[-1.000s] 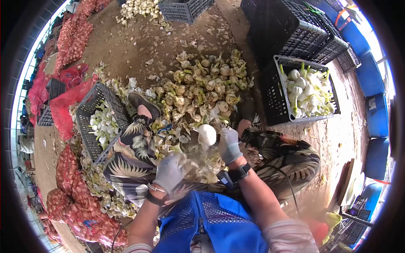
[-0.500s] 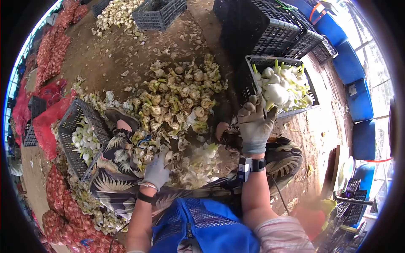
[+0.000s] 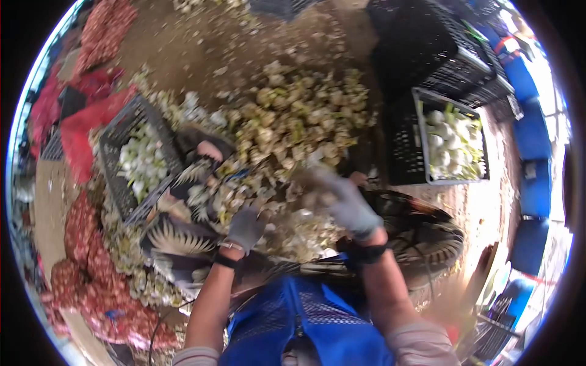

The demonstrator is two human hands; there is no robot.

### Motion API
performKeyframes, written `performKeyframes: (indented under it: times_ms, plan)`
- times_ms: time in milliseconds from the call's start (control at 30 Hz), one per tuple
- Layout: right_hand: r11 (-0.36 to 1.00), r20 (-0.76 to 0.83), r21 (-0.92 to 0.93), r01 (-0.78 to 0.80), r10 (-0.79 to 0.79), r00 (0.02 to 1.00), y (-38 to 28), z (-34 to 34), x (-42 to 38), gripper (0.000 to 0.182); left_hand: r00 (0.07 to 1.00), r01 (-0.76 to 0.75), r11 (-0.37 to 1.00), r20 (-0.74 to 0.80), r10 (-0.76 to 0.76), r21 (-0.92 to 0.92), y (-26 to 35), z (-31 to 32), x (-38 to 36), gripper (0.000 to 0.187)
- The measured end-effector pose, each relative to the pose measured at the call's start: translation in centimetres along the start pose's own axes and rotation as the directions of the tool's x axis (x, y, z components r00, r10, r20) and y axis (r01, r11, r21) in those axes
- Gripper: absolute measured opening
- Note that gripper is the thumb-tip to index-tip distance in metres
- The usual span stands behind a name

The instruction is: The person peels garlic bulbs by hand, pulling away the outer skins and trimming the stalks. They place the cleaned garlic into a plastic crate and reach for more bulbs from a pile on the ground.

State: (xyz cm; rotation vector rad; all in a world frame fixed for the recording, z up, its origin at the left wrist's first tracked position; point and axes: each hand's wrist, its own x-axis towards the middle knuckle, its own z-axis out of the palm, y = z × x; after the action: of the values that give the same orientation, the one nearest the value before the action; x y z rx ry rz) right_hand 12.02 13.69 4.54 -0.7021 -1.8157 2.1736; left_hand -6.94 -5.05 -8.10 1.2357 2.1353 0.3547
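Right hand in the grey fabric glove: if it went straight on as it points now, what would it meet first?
The right hand would probably meet the near edge of the heap of tan, round garlic bulbs, though blur leaves depth unclear.

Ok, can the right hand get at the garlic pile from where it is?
Looks like yes: the right hand is by the near side of the garlic pile, and no crate stands between. Its fingers are too blurred to tell whether they're free.
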Motion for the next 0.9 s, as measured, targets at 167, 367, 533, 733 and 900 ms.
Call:
performKeyframes:
  times_ms: [167, 367, 533, 733, 900]
  plan:
    - [0.629, -0.624, 0.233, 0.741, -0.487, 0.61, -4.5, -1.5, 2.8, 0.047, 0.955, 0.279, 0.829, 0.047, -0.294, -0.484, -1.1, -1.1, 3.4, 0.031]
    - [0.926, -0.399, 0.194, 0.325, -0.228, 0.888, 0.0, 0.5, 6.1, 0.023, 0.832, 0.221, 0.966, -0.49, -0.26, -0.137, -7.4, 1.0, 12.7, 0.032]
    - [0.964, -0.216, 0.263, -0.03, 0.089, 0.972, 6.7, 2.4, 8.6, 0.038, 0.878, 0.451, 0.886, -0.23, -0.42, 0.104, -12.7, 2.4, 15.3, 0.031]
    - [0.943, -0.136, -0.211, -0.257, 0.232, 0.963, 13.0, 2.9, 9.7, 0.033, 0.818, 0.419, 0.878, -0.322, -0.476, -0.232, -11.9, 2.8, 12.8, 0.03]
    - [0.972, -0.295, -0.024, -0.232, 0.215, 0.931, 14.1, 2.8, 9.5, 0.036, 0.876, 0.109, 0.888, -0.379, -0.298, -0.447, -2.6, -1.8, 7.8, 0.026]
